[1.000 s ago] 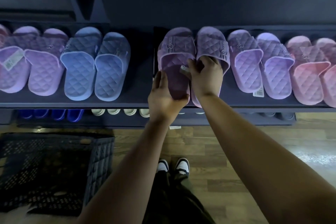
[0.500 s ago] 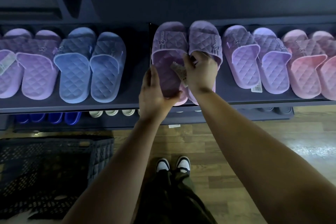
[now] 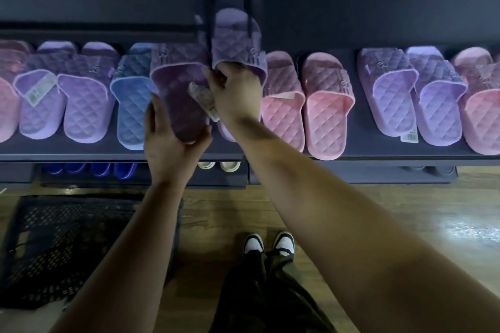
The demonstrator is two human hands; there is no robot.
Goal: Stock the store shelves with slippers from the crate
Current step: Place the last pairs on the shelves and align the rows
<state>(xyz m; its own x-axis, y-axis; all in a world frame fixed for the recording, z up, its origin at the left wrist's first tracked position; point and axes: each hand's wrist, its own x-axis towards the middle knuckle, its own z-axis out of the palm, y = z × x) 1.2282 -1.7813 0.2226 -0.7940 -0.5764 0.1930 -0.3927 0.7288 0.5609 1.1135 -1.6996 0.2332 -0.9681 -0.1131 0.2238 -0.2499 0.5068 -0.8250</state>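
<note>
Two dark purple slippers [image 3: 176, 97] are held over the shelf [image 3: 378, 153], about midway along its front edge, and do not look set down yet. The left hand [image 3: 170, 149] cups the heel of one, fingers wrapped round its edge. The right hand [image 3: 235, 97] grips the other by its strap, and that one sits further back, toes toward the shelf's rear edge. A paper tag [image 3: 204, 101] hangs between the two. The pair overlaps a blue slipper [image 3: 130, 105] on one side and lies just beside a pink pair [image 3: 305, 108] on the other. Lilac pairs [image 3: 67, 105] fill much of the row toward both ends, so most of the stocking seems done. This pair has yet to be placed. The crate [image 3: 54, 246] on the floor is too dark to show whether any slippers are left in it.
</note>
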